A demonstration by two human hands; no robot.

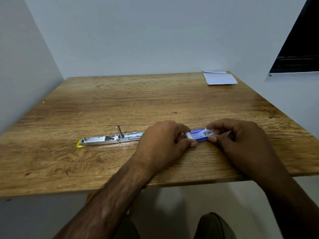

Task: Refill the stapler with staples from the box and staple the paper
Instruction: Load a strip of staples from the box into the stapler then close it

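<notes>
A small blue staple box point(200, 134) lies on the wooden table point(120, 104) near its front edge. My right hand point(241, 140) pinches the box's right end. My left hand point(164, 140) grips the white inner tray point(188, 135) that sticks out of the box's left end. The metal stapler point(107, 139) lies flat and swung fully open to the left of my left hand, with a yellow-green tip at its left end; my left hand hides its right end. A few sheets of white paper point(220, 78) rest at the table's far right corner.
Grey walls close in the table on the left and at the back. A dark opening shows at the upper right. My knees are visible below the table's front edge.
</notes>
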